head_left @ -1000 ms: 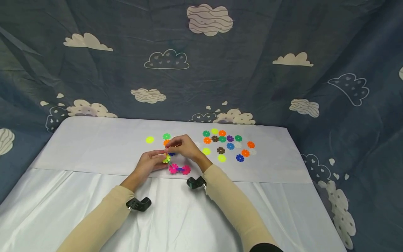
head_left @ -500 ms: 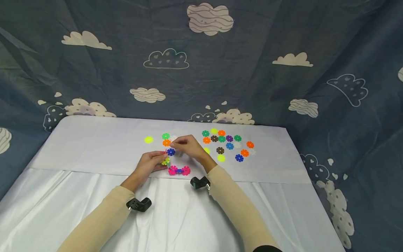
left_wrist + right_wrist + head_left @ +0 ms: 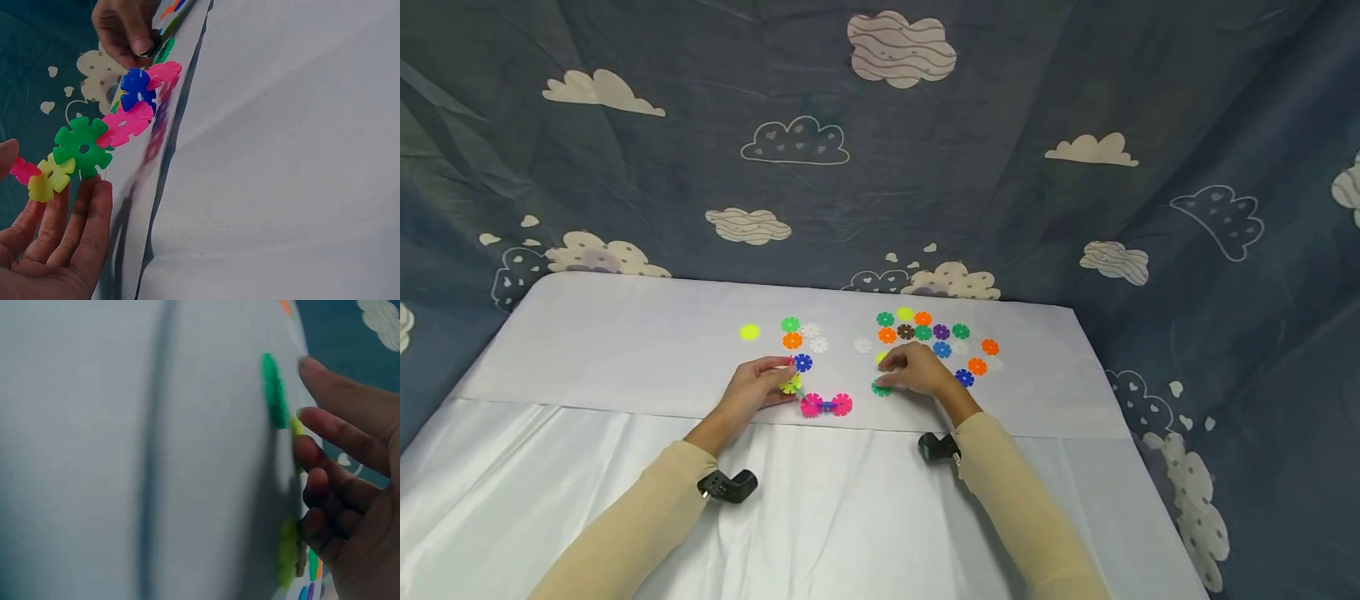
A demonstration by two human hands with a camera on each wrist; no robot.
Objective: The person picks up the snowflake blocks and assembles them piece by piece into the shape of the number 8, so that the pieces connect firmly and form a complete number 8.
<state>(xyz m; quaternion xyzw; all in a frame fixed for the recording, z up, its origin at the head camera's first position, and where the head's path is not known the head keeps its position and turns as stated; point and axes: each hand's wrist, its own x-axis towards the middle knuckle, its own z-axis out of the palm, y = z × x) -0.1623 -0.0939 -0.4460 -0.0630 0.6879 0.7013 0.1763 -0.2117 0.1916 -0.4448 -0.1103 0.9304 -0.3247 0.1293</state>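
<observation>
My left hand [image 3: 752, 387] pinches one end of a chain of slotted flower-shaped plastic discs [image 3: 67, 147]. From the fingers outward, the left wrist view shows pink, yellow, green, pink, blue and pink discs, interlocked. To the right, my right hand [image 3: 917, 371] is low over the table by a loose green disc [image 3: 881, 388]. The right wrist view has this green disc [image 3: 274, 390], blurred and edge-on, just off the fingertips. There the thumb and fingers of my right hand [image 3: 356, 462] are apart and loosely bent, with nothing visibly held.
Near the left hand lie a blue disc [image 3: 802, 362], an orange disc [image 3: 792, 340], a green disc [image 3: 790, 324], a yellow disc [image 3: 749, 332] and white discs [image 3: 818, 345]. Several more surround an orange disc [image 3: 977, 367] at right. A cloud-print cloth [image 3: 805, 192] hangs behind.
My right hand has left the area beside the left hand and moved right toward the loose discs. A green disc shows at its fingertips now. My left hand keeps holding the chain in place.
</observation>
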